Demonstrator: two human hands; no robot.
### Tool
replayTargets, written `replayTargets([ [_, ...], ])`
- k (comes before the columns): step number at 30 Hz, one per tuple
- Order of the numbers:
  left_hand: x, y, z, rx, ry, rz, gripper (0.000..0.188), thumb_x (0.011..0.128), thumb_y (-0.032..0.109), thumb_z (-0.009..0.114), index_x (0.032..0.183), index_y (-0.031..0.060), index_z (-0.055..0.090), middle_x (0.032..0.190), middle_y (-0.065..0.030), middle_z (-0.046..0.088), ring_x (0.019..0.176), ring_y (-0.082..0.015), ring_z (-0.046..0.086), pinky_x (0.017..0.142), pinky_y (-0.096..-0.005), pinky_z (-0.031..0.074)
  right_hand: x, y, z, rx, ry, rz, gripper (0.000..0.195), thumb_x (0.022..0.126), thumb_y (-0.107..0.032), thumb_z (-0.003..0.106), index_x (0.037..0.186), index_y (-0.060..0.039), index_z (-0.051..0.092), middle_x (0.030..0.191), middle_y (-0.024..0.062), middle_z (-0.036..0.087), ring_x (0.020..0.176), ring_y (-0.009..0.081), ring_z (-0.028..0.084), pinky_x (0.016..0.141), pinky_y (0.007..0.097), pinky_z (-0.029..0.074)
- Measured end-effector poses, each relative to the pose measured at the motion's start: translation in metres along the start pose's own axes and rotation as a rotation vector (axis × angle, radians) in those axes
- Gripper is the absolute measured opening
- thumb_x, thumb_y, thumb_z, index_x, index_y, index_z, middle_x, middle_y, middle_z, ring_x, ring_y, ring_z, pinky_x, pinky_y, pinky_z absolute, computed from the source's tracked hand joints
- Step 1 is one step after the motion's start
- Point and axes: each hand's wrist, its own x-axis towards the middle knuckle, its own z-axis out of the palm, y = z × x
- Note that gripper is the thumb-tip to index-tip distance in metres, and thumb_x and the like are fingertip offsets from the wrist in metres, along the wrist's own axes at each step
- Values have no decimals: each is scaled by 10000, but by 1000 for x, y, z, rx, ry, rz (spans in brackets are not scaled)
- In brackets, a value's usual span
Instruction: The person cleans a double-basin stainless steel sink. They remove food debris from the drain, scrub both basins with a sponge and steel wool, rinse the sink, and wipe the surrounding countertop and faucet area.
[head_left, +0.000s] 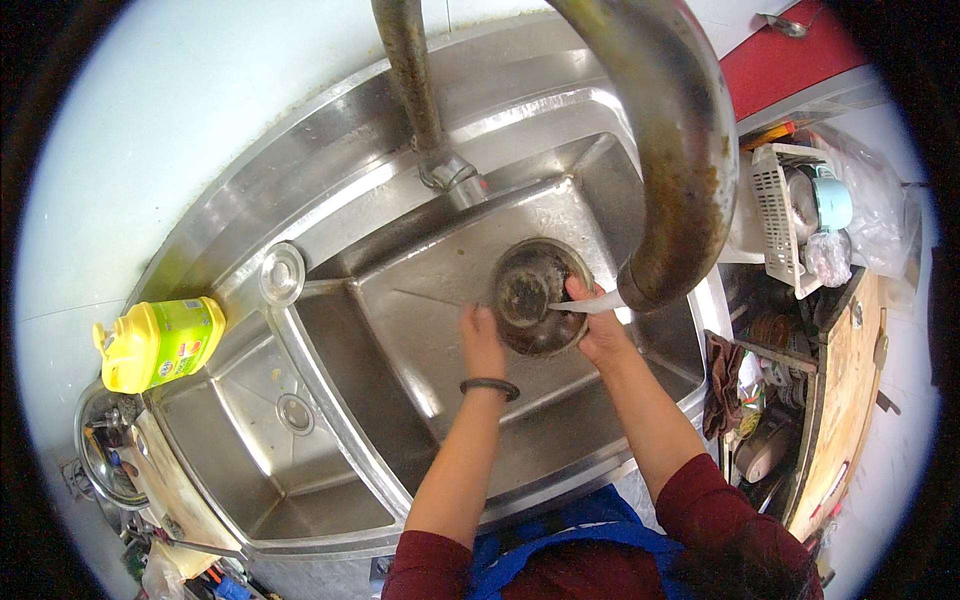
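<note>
A round metal bowl (529, 300), dark and stained at its centre, is held over the large basin of a stainless steel sink (427, 262). My right hand (596, 326) grips its right rim, thumb over the edge. Water (589, 304) runs from the thick, worn metal spout (675, 225) and strikes the bowl near its middle. Beside the bowl's left edge is my left hand (482, 341), blurred, with a black band on the wrist. Whether its fingers touch the bowl is unclear.
A metal drain lid (283, 274) rests on the divider by the smaller basin (300, 480). Left of it stands a yellow jug (172, 345). The tap lever (466, 191) juts over the back edge. At right are a white plastic basket (776, 217) and a brown cloth (721, 382).
</note>
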Motion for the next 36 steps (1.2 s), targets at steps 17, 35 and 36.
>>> replayTargets([
  [17,-16,43,5,306,-12,406,361,1023,270,424,932,-29,607,805,-141,659,730,-186,590,694,-340,472,-32,8,52,-1376,-78,-934,296,916,-284,604,1026,-23,519,989,100,558,931,204,529,846,347,432],
  [35,-30,107,10,-451,39,-140,405,1023,312,411,919,-27,606,903,-58,611,826,-154,539,729,-337,441,-16,19,34,-1122,110,-732,254,916,-253,544,1024,-24,519,1057,138,541,995,250,509,899,351,396],
  [36,-24,93,10,-451,70,-107,401,1022,313,408,948,-25,609,931,-60,617,844,-160,556,743,-340,449,-34,23,48,-1265,128,-852,259,907,-252,545,1022,-21,520,1099,164,541,1018,285,514,913,369,392],
])
